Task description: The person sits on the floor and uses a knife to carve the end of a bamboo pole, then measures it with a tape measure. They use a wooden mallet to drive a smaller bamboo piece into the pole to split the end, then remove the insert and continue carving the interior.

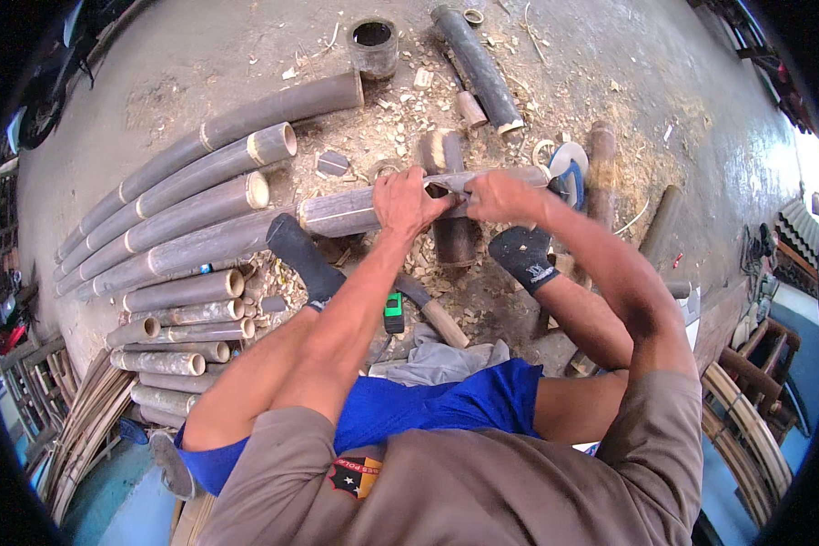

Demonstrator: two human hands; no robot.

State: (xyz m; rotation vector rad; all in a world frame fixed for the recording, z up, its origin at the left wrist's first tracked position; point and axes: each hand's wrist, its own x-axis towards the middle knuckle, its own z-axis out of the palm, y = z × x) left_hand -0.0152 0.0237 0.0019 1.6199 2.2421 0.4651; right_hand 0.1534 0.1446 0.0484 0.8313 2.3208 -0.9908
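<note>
A long bamboo pole (337, 214) lies crosswise before me, propped on a short thick bamboo piece (453, 238). Its wall has a cut opening between my hands. My left hand (408, 202) grips the pole just left of that opening, thumb stretched toward it. On the other side my right hand (503, 197) is closed in a fist at the opening's edge; whatever it holds is mostly hidden by the fingers. My dark-socked feet (305, 259) rest on either side of the propped piece. Near my lap lies a big knife with a wooden handle (446, 324).
Several bamboo poles (191, 182) lie side by side at left, with shorter bamboo pieces (187, 289) stacked nearer. A green and black tape measure (394, 312) sits by the knife. Beyond are a hollow bamboo stub (373, 56), a dark tube (478, 68), a sandal (569, 171) and scattered chips.
</note>
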